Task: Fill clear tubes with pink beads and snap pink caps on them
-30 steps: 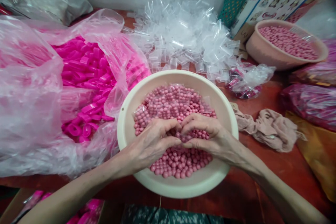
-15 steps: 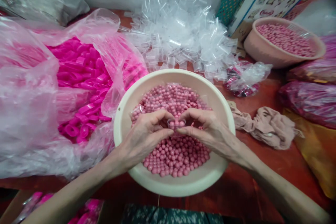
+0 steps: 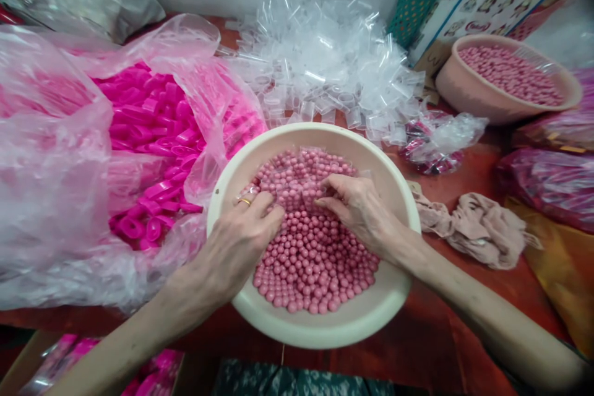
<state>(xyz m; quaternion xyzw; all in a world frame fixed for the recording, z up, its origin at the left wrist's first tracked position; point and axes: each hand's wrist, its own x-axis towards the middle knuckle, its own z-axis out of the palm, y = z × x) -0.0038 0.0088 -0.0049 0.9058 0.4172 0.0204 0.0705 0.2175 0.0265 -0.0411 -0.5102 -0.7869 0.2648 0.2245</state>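
Observation:
A cream basin holds loose pink beads, with several clear plastic tubes full of beads lying on the heap's far half. At the left of those tubes, my left hand, with a ring on one finger, reaches down palm first. Its fingers are curled and their tips are hidden, so what they grip cannot be made out. My right hand pinches with thumb and forefinger at the right edge of a clear bead-filled tube near the basin's middle. Both hands are inside the rim.
Left is an open plastic bag of bright pink caps. Behind the basin is a pile of empty clear tubes. To the right are a crumpled cloth, a small plastic bag and a pink basin of beads.
My hands were together over the beads, holding a clear tube with pink beads. They have parted: the left has gone left and turned palm down, the right stays near the middle.

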